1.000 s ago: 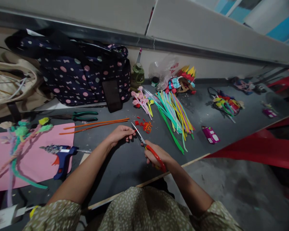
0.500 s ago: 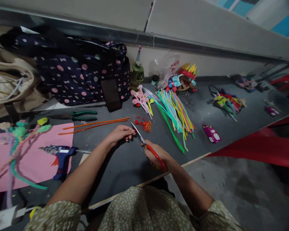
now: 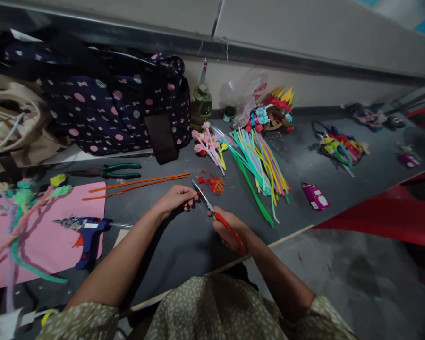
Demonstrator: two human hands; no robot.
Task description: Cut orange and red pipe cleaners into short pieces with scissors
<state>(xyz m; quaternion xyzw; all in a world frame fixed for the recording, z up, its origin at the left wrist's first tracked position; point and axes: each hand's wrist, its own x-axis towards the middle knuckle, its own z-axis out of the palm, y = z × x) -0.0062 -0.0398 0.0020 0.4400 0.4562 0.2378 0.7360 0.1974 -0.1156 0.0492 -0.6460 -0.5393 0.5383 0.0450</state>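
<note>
Snipping: we are working the scissors (image 3: 212,210) in our right hand (image 3: 230,231), while our left hand (image 3: 175,198) is pinching a small red piece at the blades. Cut bits (image 3: 212,183) are piling just beyond; two orange stems (image 3: 138,183) are lying uncut.

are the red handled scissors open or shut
Open: the red-handled scissors in the right hand show blades parted at the tips beside the left hand.

This looks like a small craft workshop. On the grey worktable (image 3: 184,245) lie coloured pipe cleaners (image 3: 258,165), a blue glue gun (image 3: 88,233), green pliers (image 3: 109,171) and finished pipe-cleaner flowers (image 3: 208,144). Personal bags (image 3: 102,108) stand against the plain wall.
</note>
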